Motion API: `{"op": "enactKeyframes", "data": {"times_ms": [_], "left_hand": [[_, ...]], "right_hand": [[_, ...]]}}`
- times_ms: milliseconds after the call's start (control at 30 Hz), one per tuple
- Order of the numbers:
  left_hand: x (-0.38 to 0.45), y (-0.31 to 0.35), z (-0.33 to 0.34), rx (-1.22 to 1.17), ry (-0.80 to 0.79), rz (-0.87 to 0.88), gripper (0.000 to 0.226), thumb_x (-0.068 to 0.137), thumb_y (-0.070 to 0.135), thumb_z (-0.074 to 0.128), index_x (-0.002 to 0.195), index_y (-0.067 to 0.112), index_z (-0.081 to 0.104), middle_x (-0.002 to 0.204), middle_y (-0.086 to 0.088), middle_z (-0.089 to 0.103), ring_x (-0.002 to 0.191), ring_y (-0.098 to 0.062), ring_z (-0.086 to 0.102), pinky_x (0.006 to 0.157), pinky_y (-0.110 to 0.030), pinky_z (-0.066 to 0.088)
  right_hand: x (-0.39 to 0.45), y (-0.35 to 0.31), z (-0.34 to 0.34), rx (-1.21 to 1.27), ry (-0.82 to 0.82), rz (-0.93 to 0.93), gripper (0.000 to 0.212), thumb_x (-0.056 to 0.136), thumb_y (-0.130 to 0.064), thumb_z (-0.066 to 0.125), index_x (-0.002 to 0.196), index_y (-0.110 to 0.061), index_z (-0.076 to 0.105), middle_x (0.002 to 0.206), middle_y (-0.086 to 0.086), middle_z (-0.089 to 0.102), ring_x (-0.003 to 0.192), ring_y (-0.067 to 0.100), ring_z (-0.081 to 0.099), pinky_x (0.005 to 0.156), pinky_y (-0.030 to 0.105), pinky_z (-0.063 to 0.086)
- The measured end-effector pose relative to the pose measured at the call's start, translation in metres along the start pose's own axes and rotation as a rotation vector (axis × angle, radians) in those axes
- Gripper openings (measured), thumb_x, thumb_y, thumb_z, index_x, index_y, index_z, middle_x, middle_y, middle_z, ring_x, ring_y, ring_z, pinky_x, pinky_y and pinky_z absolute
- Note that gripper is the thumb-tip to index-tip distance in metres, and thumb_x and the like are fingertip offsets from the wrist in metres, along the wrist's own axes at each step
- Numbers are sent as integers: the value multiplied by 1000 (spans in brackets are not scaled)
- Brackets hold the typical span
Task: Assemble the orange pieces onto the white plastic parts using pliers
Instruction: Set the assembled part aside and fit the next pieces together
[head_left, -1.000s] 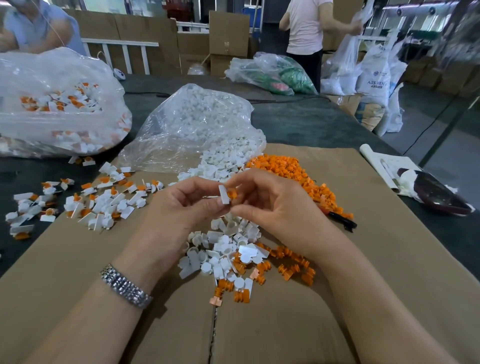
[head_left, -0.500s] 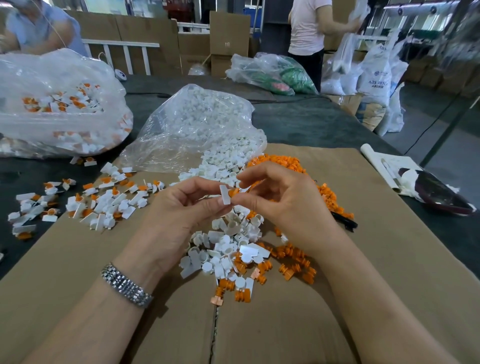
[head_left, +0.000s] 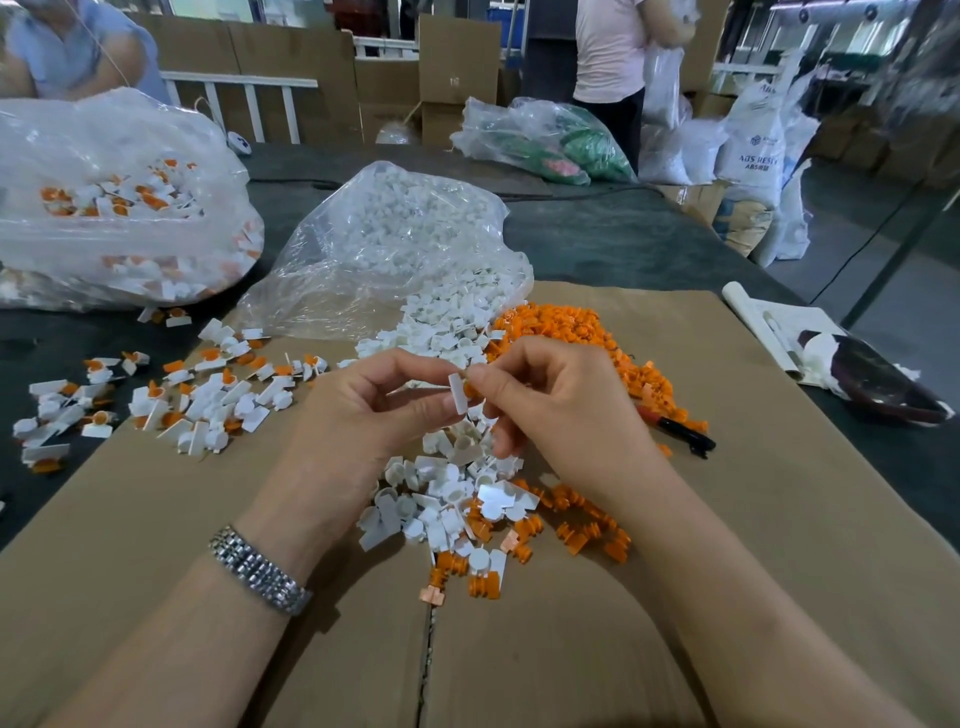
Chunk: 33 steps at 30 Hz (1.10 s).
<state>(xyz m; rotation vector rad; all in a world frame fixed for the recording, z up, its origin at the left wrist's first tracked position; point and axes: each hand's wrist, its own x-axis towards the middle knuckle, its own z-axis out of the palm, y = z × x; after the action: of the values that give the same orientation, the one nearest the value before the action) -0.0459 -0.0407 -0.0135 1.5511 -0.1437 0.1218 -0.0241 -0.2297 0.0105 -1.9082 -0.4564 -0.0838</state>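
Note:
My left hand (head_left: 363, 410) pinches a small white plastic part (head_left: 457, 394) between thumb and fingers above the cardboard. My right hand (head_left: 561, 410) pinches an orange piece (head_left: 470, 389) against that part's right side; my fingertips hide most of the orange piece. Below my hands lies a loose pile of white parts (head_left: 447, 493) mixed with orange pieces (head_left: 582, 525). A larger heap of orange pieces (head_left: 582, 332) lies behind my right hand. The pliers (head_left: 680, 431), with red and black handles, lie on the cardboard to the right, partly under the orange heap.
An open clear bag of white parts (head_left: 395, 244) lies behind my hands. Finished white-and-orange pieces (head_left: 208, 395) are scattered at left, more in a big clear bag (head_left: 114, 208). A dark scoop on paper (head_left: 872, 379) sits at right. Two people stand beyond the table.
My right hand has turned slightly and pressed the orange piece closer against the white part. My left hand holds the part almost still.

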Motion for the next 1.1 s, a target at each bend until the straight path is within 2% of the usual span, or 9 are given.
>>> {"op": "enactKeyframes", "data": {"times_ms": [100,167,233,300,467,600,767,900,1100], "left_hand": [[3,1,-2,-166,-14,-62,22,76,18,81,98,15,80,109,-10,78,104,-27,75,86,-25,59],[5,2,-4,-358,-50,-116,22,75,7,77,97,9,80,108,-16,77,103,-30,76,82,-26,60],[6,1,-5,-417,-71,-130,22,76,4,74,97,7,81,105,-16,78,98,-26,77,80,-26,61],[6,1,-6,-422,-90,-128,23,77,2,73,98,6,80,103,-15,78,96,-24,77,79,-26,61],[5,3,-5,-411,-83,-109,22,74,4,75,95,8,81,103,-15,78,98,-24,76,81,-26,61],[5,4,-4,-388,-10,-80,21,70,7,77,90,11,81,99,-13,78,93,-24,77,79,-26,61],[4,5,-3,-341,-14,-63,29,64,17,84,93,12,82,104,-14,78,100,-27,76,83,-27,60],[4,6,-5,-325,-36,-59,27,67,18,84,94,13,82,104,-14,79,100,-26,76,83,-27,60],[4,5,-6,-326,-41,-54,24,71,14,84,94,10,82,103,-15,78,100,-27,76,85,-27,60]], "right_hand": [[1,-1,-5,155,-81,59,22,98,-26,65,89,-7,71,73,6,72,58,18,67,59,24,57],[2,-2,-11,175,-137,36,15,96,-25,67,100,-11,72,83,1,72,67,18,67,69,27,59],[1,-2,-15,99,-159,-53,22,91,-22,74,112,-18,71,92,-2,70,80,23,67,78,31,60],[0,-4,-13,33,-140,-141,29,87,-19,78,116,-20,72,95,-4,70,85,21,67,82,33,60],[-1,-2,-5,-80,-25,-254,22,89,-17,78,111,-16,76,100,-6,70,91,15,67,80,26,56],[-3,-2,0,-48,-17,-218,34,84,-26,82,115,-17,72,102,-7,70,89,14,69,81,27,58],[-2,-1,3,-10,35,-231,20,88,-16,79,107,-12,74,98,-4,73,91,13,71,82,28,59],[-1,-2,1,-90,37,-304,20,89,-15,77,109,-12,76,101,-3,71,93,11,69,83,22,56],[0,-1,2,-183,53,-371,20,89,-14,77,108,-10,77,100,-1,71,91,11,68,82,27,56]]}}
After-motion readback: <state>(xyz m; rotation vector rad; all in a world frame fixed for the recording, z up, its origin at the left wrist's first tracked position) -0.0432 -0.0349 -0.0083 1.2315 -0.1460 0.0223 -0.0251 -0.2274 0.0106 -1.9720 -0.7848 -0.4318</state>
